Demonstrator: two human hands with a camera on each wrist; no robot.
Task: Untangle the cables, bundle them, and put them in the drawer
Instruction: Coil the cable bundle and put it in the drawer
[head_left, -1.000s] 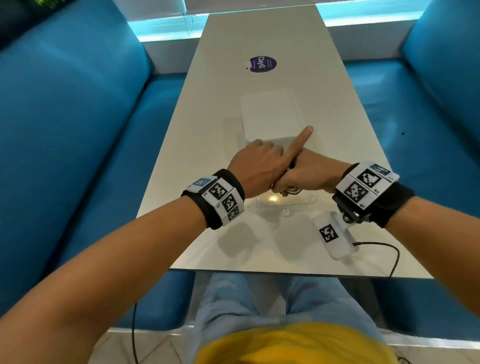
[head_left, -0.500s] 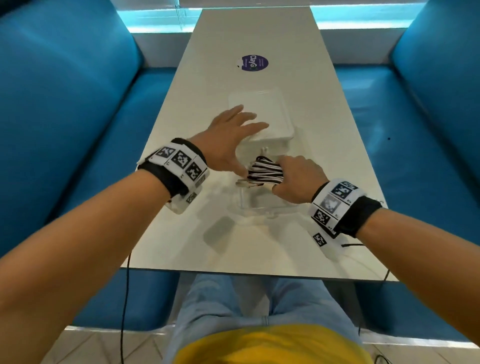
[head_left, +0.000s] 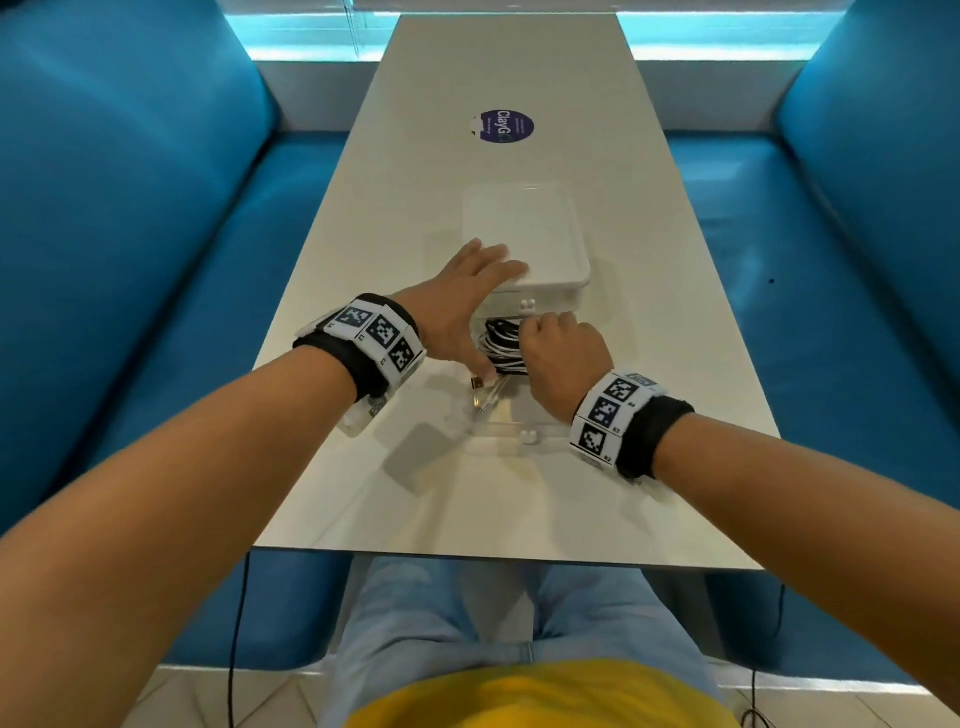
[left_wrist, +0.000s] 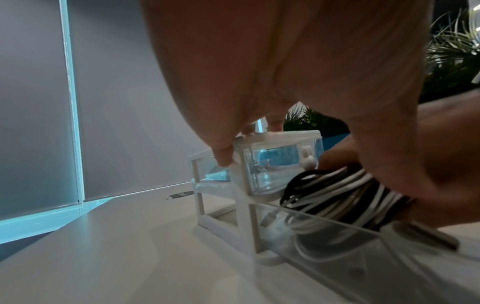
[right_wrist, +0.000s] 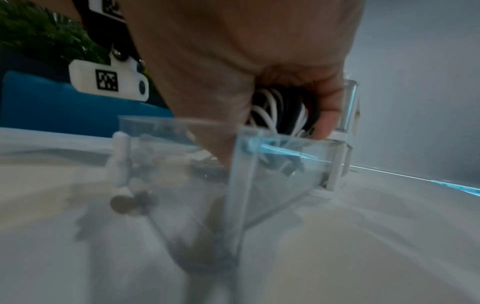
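Observation:
A coiled bundle of black and white cables (head_left: 500, 347) is gripped by my right hand (head_left: 558, 356) and sits partly inside the pulled-out clear drawer (head_left: 501, 423). A loose plug end (head_left: 476, 383) hangs from the bundle into the drawer. My left hand (head_left: 467, 291) lies flat on the white top of the small drawer unit (head_left: 530, 234), fingers spread, thumb down beside the bundle. In the left wrist view the fingertips (left_wrist: 223, 158) press the unit's front corner, and the bundle (left_wrist: 335, 193) rests over the clear drawer wall (left_wrist: 337, 226). In the right wrist view my fingers curl round the bundle (right_wrist: 272, 107).
The drawer unit stands mid-table on a long white table (head_left: 649, 364), with a round purple sticker (head_left: 506, 126) farther back. Blue benches (head_left: 130, 260) run along both sides. The table's near edge is just above my lap. A thin black wire (head_left: 238, 623) hangs below the left.
My hands parted from the bundle they held together. The left hand went forward onto the drawer unit's top. The right hand carried the bundle forward and down into the open drawer.

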